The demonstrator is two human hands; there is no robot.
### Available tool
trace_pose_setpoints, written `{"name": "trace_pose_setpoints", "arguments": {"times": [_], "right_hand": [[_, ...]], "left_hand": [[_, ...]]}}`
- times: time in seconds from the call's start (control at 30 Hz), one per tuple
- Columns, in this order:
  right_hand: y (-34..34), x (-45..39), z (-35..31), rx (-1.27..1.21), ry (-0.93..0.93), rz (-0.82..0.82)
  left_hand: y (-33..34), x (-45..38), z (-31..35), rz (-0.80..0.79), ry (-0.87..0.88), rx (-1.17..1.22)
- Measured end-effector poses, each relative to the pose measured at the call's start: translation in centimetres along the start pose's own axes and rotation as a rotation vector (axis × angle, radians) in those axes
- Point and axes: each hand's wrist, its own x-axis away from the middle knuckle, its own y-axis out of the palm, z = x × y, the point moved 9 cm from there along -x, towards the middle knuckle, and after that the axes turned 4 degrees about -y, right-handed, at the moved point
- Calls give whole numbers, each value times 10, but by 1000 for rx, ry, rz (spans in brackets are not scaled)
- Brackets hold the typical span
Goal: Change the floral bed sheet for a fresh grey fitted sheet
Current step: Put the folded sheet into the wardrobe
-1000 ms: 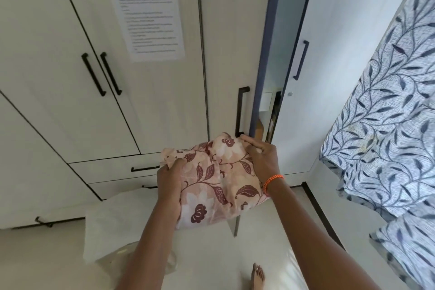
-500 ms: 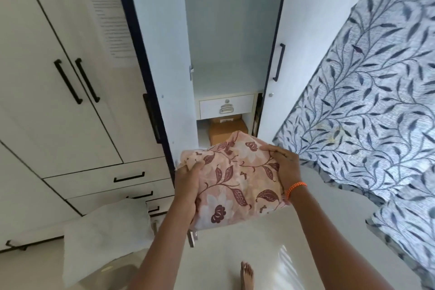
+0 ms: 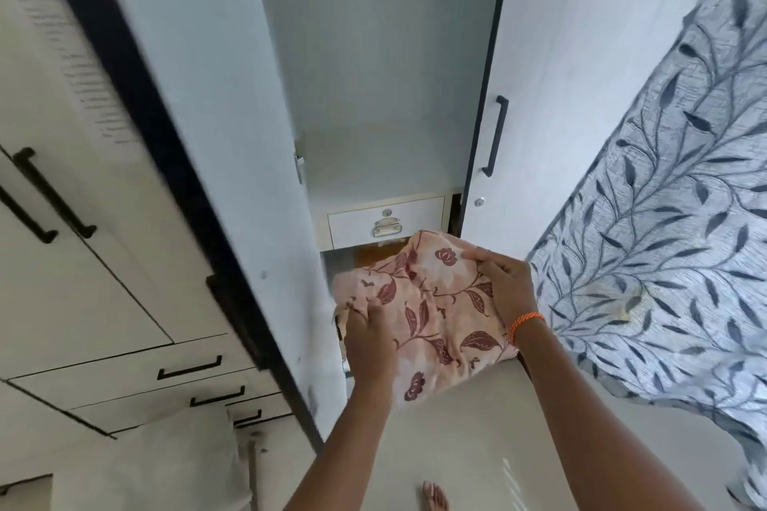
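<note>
I hold a folded floral bed sheet (image 3: 431, 315), pink with dark red leaves and flowers, in front of an open wardrobe compartment (image 3: 373, 75). My left hand (image 3: 367, 338) grips its lower left edge. My right hand (image 3: 504, 286), with an orange band at the wrist, grips its upper right corner. The bundle hangs just below a small locked drawer (image 3: 386, 220) inside the wardrobe. No grey sheet is in view.
The wardrobe's left door (image 3: 199, 162) stands swung open toward me; the right door (image 3: 552, 87) is shut beside it. A brown box (image 3: 373, 255) sits under the drawer. A blue leaf-patterned curtain (image 3: 672, 228) hangs at right. A white pillow (image 3: 166, 465) lies at lower left.
The wardrobe door went from nearly closed to wide open, showing the inner shelf and drawer. Both hands carried the floral sheet rightward, up to the opening.
</note>
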Motion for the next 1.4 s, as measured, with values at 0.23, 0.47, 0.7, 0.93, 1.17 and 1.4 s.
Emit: {"name": "trace_pose_setpoints", "arguments": {"times": [0.23, 0.47, 0.7, 0.93, 1.17, 1.4], "right_hand": [[46, -120, 5, 46, -19, -170], [101, -221, 3, 45, -52, -220], [159, -314, -8, 177, -169, -215], [203, -385, -33, 307, -262, -198], [246, -406, 27, 1002, -304, -341], [275, -400, 54, 1047, -473, -369]], "left_hand": [[34, -105, 49, 234, 28, -203], [56, -204, 92, 340, 56, -192], [64, -301, 148, 405, 165, -410], [75, -384, 198, 485, 250, -509], [86, -420, 172, 497, 222, -890], [138, -431, 142, 153, 536, -1185]]}}
